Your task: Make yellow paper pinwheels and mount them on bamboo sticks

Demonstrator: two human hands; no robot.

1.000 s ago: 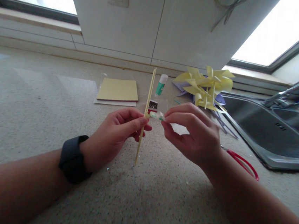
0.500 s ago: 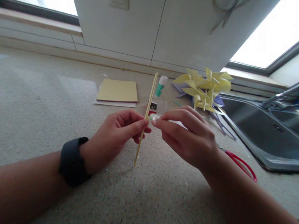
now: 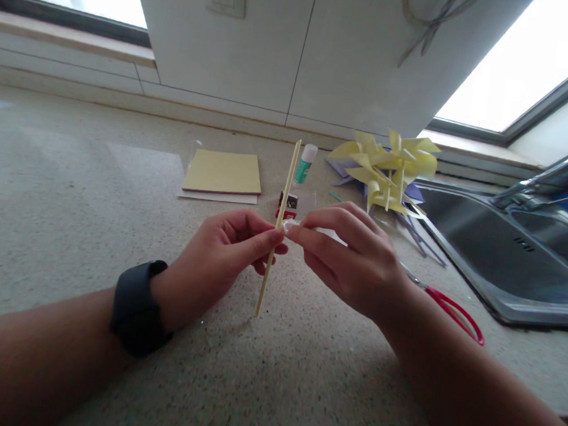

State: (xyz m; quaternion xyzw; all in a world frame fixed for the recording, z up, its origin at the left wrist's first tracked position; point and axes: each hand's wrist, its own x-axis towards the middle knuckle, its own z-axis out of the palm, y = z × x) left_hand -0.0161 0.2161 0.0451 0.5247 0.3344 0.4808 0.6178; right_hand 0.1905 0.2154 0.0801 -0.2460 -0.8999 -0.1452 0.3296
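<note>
My left hand [image 3: 214, 260], with a black watch on its wrist, pinches a thin wooden stick [image 3: 280, 212] near its middle and holds it almost upright, its lower tip just above the speckled counter [image 3: 62, 218]. My right hand [image 3: 350, 259] pinches a small strip of clear tape [image 3: 289, 225] and presses it against the stick, right beside my left fingertips. Most of the tape is hidden under my fingers.
Behind the stick lie a yellow paper pad [image 3: 223, 172], a glue stick [image 3: 305, 163] and a small dark box [image 3: 288, 202]. Yellow paper pinwheels [image 3: 388, 169] are heaped at the back right. Red-handled scissors [image 3: 448, 309] lie by my right wrist. A steel sink [image 3: 511, 255] fills the right.
My right hand has moved left, bringing the tape from a gap beside the stick up against it. The left hand and stick have barely moved.
</note>
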